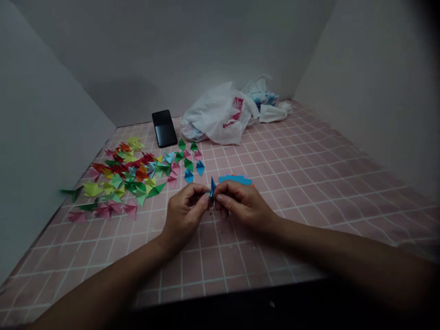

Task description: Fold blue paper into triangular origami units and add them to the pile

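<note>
Between my two hands is a small blue folded paper piece, its pointed tip sticking up. My left hand pinches it from the left with thumb and forefinger. From the right, my right hand grips it the same way; part of the paper is hidden by the fingers. Just beyond my right hand lies a stack of blue paper sheets with an orange edge showing. Two blue folded pieces lie beyond my left hand, close to green and pink ones.
Many colourful folded paper cranes are spread over the left of the pink checked tablecloth. A black phone leans at the back. White plastic bags sit beside it. Pale walls enclose the back and sides.
</note>
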`<action>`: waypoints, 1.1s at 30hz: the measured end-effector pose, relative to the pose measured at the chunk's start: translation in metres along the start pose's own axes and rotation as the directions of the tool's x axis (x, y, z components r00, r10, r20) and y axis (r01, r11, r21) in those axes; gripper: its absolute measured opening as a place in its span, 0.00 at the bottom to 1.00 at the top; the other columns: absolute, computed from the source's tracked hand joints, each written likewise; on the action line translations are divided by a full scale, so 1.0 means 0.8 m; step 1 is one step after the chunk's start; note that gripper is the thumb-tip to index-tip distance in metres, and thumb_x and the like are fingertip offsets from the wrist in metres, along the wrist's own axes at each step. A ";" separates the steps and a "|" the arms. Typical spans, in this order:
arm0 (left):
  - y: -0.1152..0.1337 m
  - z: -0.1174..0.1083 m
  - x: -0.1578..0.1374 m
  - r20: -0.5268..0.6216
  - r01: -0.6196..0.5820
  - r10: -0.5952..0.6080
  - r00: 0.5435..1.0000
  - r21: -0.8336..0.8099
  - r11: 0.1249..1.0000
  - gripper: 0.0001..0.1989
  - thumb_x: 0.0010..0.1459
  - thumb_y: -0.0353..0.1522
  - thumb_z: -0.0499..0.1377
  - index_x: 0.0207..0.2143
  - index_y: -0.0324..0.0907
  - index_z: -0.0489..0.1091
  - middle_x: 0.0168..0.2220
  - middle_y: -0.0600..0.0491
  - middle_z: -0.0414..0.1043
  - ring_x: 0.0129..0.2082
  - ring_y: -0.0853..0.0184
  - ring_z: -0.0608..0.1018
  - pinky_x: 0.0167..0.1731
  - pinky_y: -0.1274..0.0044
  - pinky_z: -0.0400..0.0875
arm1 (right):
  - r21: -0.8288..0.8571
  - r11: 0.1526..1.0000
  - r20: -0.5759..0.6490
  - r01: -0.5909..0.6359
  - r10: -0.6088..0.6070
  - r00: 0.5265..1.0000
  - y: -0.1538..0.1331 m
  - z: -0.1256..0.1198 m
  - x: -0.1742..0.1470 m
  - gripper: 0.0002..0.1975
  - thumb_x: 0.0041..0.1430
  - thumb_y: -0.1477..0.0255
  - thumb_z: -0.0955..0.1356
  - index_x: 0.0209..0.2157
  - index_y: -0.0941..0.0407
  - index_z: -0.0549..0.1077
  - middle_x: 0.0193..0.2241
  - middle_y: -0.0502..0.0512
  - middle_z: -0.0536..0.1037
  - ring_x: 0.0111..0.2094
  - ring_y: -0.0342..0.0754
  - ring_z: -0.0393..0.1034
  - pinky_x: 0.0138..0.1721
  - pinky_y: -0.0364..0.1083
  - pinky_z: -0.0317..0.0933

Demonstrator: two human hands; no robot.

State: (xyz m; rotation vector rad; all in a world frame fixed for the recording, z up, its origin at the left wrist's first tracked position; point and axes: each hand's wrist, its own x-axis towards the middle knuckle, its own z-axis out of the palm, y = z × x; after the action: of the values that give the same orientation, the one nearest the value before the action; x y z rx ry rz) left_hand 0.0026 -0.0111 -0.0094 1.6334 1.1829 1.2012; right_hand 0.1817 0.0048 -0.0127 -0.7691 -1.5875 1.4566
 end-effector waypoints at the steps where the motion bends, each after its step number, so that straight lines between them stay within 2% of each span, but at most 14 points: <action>1: 0.000 0.000 0.000 0.010 0.009 -0.009 1.000 -0.020 1.000 0.06 0.62 0.33 0.60 0.35 0.40 0.74 0.28 0.54 0.74 0.28 0.70 0.76 0.30 0.78 0.71 | 0.012 1.000 -0.007 -0.018 0.018 1.000 0.000 -0.001 0.001 0.05 0.64 0.70 0.66 0.34 0.56 0.69 0.26 0.48 0.72 0.22 0.39 0.68 0.25 0.41 0.64; 6: 0.001 0.000 0.002 0.021 0.087 -0.085 0.996 -0.073 0.994 0.10 0.56 0.35 0.67 0.37 0.40 0.74 0.28 0.54 0.76 0.26 0.69 0.78 0.28 0.79 0.72 | 0.101 0.993 0.007 -0.055 0.055 0.998 -0.001 -0.001 0.002 0.07 0.64 0.68 0.66 0.35 0.57 0.70 0.24 0.47 0.71 0.21 0.39 0.67 0.24 0.41 0.63; 8: 0.004 0.000 0.004 0.022 0.099 -0.097 0.995 -0.082 0.992 0.08 0.57 0.35 0.65 0.36 0.40 0.75 0.27 0.54 0.77 0.26 0.69 0.79 0.28 0.79 0.73 | 0.124 0.990 0.017 -0.066 0.064 0.998 -0.001 -0.001 0.002 0.07 0.64 0.67 0.66 0.35 0.57 0.70 0.24 0.46 0.71 0.21 0.39 0.66 0.24 0.41 0.63; 11: 0.008 -0.002 0.005 0.022 0.119 -0.117 0.993 -0.104 0.987 0.08 0.61 0.35 0.62 0.32 0.40 0.75 0.25 0.55 0.76 0.25 0.70 0.78 0.28 0.79 0.73 | 0.146 0.986 -0.049 -0.082 0.090 0.995 -0.001 -0.003 0.004 0.07 0.62 0.67 0.68 0.36 0.55 0.68 0.22 0.44 0.70 0.20 0.39 0.66 0.22 0.40 0.62; 14: 0.009 -0.003 0.005 0.052 0.165 -0.159 0.986 -0.166 0.972 0.08 0.61 0.35 0.62 0.31 0.40 0.74 0.24 0.55 0.76 0.25 0.71 0.77 0.29 0.79 0.73 | 0.131 0.982 -0.073 -0.134 0.144 0.987 0.000 -0.006 0.007 0.12 0.57 0.67 0.72 0.38 0.55 0.67 0.21 0.43 0.71 0.19 0.39 0.66 0.21 0.40 0.60; 19: 0.004 -0.002 0.006 0.178 0.237 -0.202 0.963 -0.201 0.950 0.10 0.61 0.36 0.62 0.31 0.39 0.75 0.27 0.55 0.74 0.27 0.73 0.74 0.30 0.81 0.69 | 0.150 0.972 -0.039 -0.183 0.191 0.981 -0.002 -0.007 0.009 0.10 0.57 0.68 0.71 0.29 0.56 0.66 0.19 0.44 0.70 0.18 0.38 0.64 0.20 0.39 0.57; 24: 0.001 -0.002 0.008 0.168 0.271 -0.233 0.958 -0.266 0.925 0.10 0.60 0.36 0.64 0.29 0.39 0.73 0.24 0.56 0.72 0.25 0.73 0.73 0.29 0.81 0.68 | 0.189 0.962 -0.023 -0.196 0.203 0.979 -0.003 -0.007 0.007 0.09 0.58 0.70 0.70 0.29 0.56 0.67 0.20 0.44 0.71 0.18 0.38 0.65 0.21 0.39 0.59; 28: -0.006 -0.001 0.009 0.194 0.361 -0.307 0.932 -0.398 0.844 0.13 0.59 0.39 0.65 0.28 0.39 0.72 0.23 0.56 0.72 0.23 0.73 0.72 0.26 0.81 0.67 | 0.286 0.944 0.040 -0.165 0.160 0.986 0.002 -0.007 0.008 0.10 0.60 0.66 0.71 0.31 0.57 0.69 0.24 0.47 0.75 0.20 0.39 0.70 0.24 0.40 0.64; 33: -0.010 0.003 0.010 0.272 0.449 -0.358 0.893 -0.503 0.739 0.14 0.56 0.40 0.68 0.30 0.39 0.73 0.24 0.56 0.73 0.22 0.75 0.70 0.21 0.84 0.64 | 0.366 0.912 0.059 -0.184 0.174 0.983 0.009 -0.007 0.009 0.12 0.60 0.65 0.72 0.32 0.57 0.70 0.25 0.48 0.77 0.21 0.39 0.70 0.24 0.40 0.65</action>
State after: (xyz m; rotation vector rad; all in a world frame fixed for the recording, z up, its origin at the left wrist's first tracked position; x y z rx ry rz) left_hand 0.0041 -0.0018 -0.0154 0.9434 0.9061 0.9823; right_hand 0.1829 0.0148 -0.0185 -0.6871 -1.2282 1.8388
